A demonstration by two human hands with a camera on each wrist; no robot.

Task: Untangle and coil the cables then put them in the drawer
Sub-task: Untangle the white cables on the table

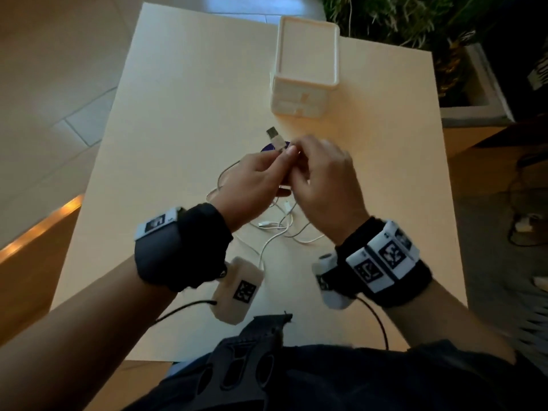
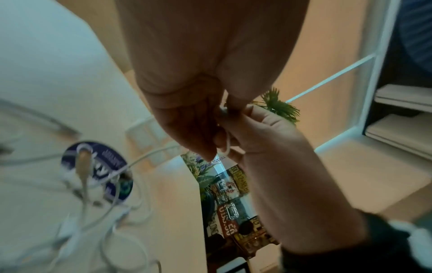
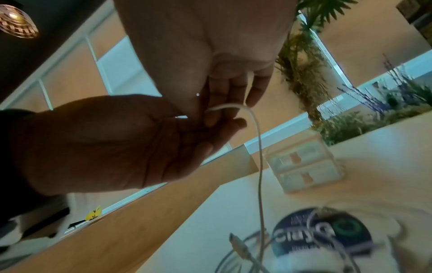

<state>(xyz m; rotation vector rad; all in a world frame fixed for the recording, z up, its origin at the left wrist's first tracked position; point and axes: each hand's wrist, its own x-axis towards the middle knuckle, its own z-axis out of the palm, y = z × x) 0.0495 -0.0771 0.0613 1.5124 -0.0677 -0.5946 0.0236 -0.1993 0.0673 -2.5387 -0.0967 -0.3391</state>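
Note:
Both hands meet above the middle of the table (image 1: 178,114). My left hand (image 1: 281,161) pinches a white USB cable just behind its plug (image 1: 273,135), which points away from me. My right hand (image 1: 299,166) pinches the same cable right beside it. In the right wrist view that cable (image 3: 259,147) hangs from the fingers down to a loose tangle of white cables (image 1: 281,226) on the table. The left wrist view shows a short loop of cable (image 2: 228,146) between the two hands. The white drawer unit (image 1: 305,72) stands at the back with its drawers closed.
A round dark-blue printed disc (image 1: 268,148) lies flat under the cables, below my hands. Plants in a planter (image 1: 415,22) stand past the table's far right corner. Dark cords lie on the floor (image 1: 522,232) to the right.

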